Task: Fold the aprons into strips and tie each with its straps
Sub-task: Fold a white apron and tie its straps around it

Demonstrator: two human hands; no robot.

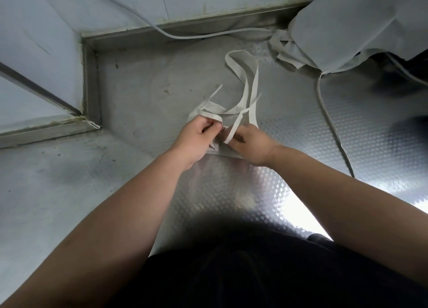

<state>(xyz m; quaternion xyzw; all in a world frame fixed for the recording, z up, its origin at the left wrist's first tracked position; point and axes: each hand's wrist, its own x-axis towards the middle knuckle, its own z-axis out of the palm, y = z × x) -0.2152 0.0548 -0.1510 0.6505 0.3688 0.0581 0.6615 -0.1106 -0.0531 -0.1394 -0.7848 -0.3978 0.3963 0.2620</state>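
Note:
A white apron folded into a narrow strip lies on the steel table, mostly hidden under both hands. My left hand pinches a thin strap at the strip's left end. My right hand pinches another thin strap that runs up and away from it. The wide neck loop of the apron lies spread on the table beyond the hands.
A pile of unfolded white aprons lies at the back right, with a long strap trailing toward me. A grey cable runs along the raised back rim. The embossed steel table meets a wall on the left.

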